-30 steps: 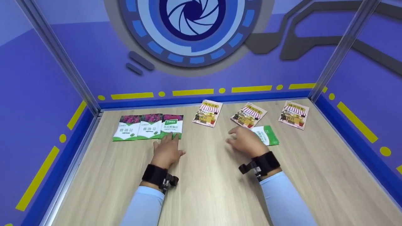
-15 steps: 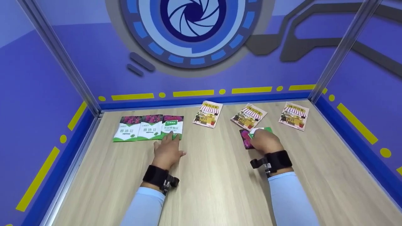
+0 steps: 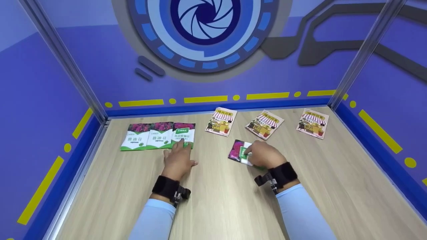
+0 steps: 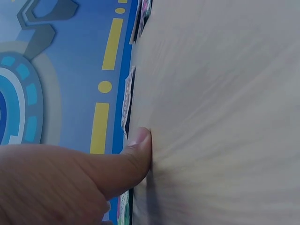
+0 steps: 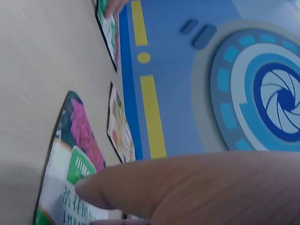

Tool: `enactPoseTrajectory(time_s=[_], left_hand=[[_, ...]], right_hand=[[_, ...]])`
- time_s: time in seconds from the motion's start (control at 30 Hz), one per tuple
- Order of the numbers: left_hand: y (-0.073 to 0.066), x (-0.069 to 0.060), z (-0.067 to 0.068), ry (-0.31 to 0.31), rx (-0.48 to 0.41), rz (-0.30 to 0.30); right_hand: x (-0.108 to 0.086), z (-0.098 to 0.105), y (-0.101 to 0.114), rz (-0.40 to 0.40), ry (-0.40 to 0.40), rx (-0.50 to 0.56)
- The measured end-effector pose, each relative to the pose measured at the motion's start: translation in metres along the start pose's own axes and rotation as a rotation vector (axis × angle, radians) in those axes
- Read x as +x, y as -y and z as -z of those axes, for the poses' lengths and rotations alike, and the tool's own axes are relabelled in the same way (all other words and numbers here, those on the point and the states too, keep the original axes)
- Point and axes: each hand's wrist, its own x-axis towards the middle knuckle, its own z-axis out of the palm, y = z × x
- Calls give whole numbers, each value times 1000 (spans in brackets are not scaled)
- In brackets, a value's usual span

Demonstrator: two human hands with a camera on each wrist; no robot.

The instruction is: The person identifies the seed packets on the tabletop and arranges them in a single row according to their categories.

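Observation:
Three flower seed packets in green and white lie side by side in a row at the left in the head view: the left packet (image 3: 135,138), the middle packet (image 3: 160,135) and the right packet (image 3: 184,130). My left hand (image 3: 177,160) rests its fingertips on the lower edge of the right one, thumb out to the side. A fourth flower seed packet (image 3: 236,151), turned sideways, is held by my right hand (image 3: 267,155). In the right wrist view its thumb (image 5: 101,190) lies on the packet's front; the other fingers are mostly hidden.
Along the back lie three pink packets with a striped awning picture: one near the middle (image 3: 221,121), a tilted one (image 3: 265,124) and one at the right (image 3: 312,123). Printed blue panels wall in the wooden table (image 3: 213,206) at the back and both sides.
My right hand reached right, took the fourth flower packet from below the tilted pink one, and brought it left toward the middle. The left hand has stayed in place.

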Motion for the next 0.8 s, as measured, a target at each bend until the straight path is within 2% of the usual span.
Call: enactPoseTrajectory(time_s=[0.17, 0.4, 0.53, 0.6, 0.8], left_hand=[[-1, 0, -1, -2, -3, 4], [-4, 0, -2, -43, 0, -33], [-8, -1, -3, -55, -18, -80], [-9, -1, -3, -56, 1, -95], [-12, 0, -3, -43, 66, -103]], right_hand=[[2, -7, 14, 42, 9, -57], [5, -10, 15, 68, -4, -35], [9, -15, 12, 112, -38, -28], [10, -17, 11, 129, -62, -38], [13, -24, 13, 172, -126, -60]])
